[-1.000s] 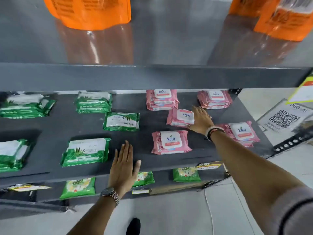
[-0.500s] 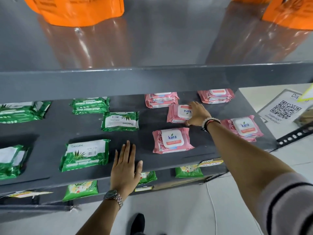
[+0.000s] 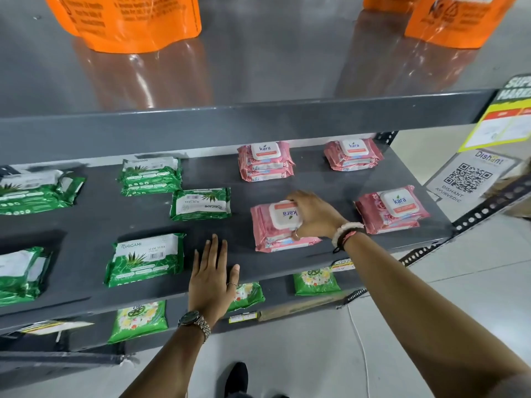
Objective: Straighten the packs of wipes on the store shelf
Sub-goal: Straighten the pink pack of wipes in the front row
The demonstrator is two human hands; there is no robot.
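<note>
Pink Kara packs of wipes lie on the right half of the grey shelf point(image 3: 339, 185). My right hand point(image 3: 314, 216) grips one pink pack point(image 3: 273, 219) by its white lid; the label reads upside down, and the pack rests on another pink pack point(image 3: 287, 245) near the front. More pink stacks sit at the back middle point(image 3: 265, 163), back right point(image 3: 353, 155) and right point(image 3: 392, 211). Green Origami packs lie to the left: one at the back point(image 3: 150, 176), a turned one point(image 3: 201, 206) and a front one point(image 3: 145, 258). My left hand point(image 3: 212, 278) lies flat and open on the shelf's front edge.
More green packs point(image 3: 34, 191) point(image 3: 20, 272) lie at the far left. Orange pouches point(image 3: 129, 21) stand on the upper shelf, whose front lip point(image 3: 230, 122) overhangs. Green packets point(image 3: 138, 320) sit on the lower shelf. A QR sign point(image 3: 468, 179) and perforated bracket point(image 3: 485, 208) are at right.
My right hand has drawn the middle pink pack forward and onto the front pink pack. My left hand stays flat on the shelf edge. The camera has tilted slightly.
</note>
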